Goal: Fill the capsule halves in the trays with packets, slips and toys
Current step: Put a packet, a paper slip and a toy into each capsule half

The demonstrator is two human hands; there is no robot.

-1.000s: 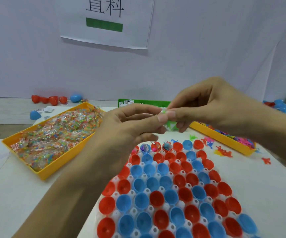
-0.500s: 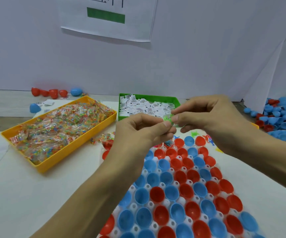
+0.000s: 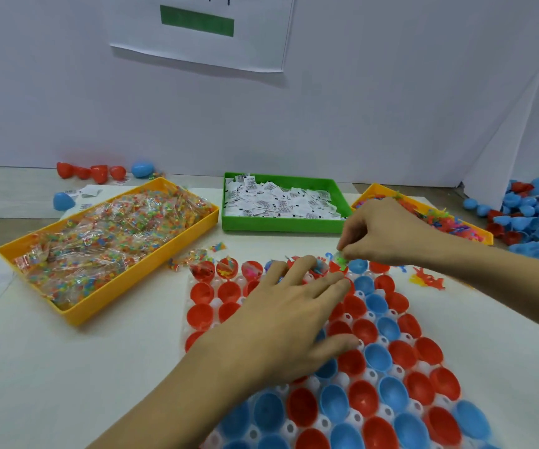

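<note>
A white holder tray point(image 3: 372, 374) with red and blue capsule halves point(image 3: 376, 358) lies in front of me. Several halves in its far row hold packets and toys. My left hand point(image 3: 289, 314) rests flat on the tray's middle, fingers spread and straight. My right hand point(image 3: 381, 233) pinches a small green toy point(image 3: 340, 258) just above the far row. A yellow tray of bead packets point(image 3: 106, 244) sits at the left, a green tray of paper slips point(image 3: 281, 205) at the back, and a yellow tray of small toys point(image 3: 436, 215) behind my right hand.
Loose capsule halves point(image 3: 530, 212) are heaped at the far right, and a few point(image 3: 96, 171) lie along the wall at the back left. Stray toys point(image 3: 427, 280) and a packet point(image 3: 190, 257) lie on the white table beside the holder. A white wall with a paper sign stands behind.
Both hands came apart and dropped to the tray. The left hand let go of the green toy and now lies flat. The right hand carries the toy to the far row.
</note>
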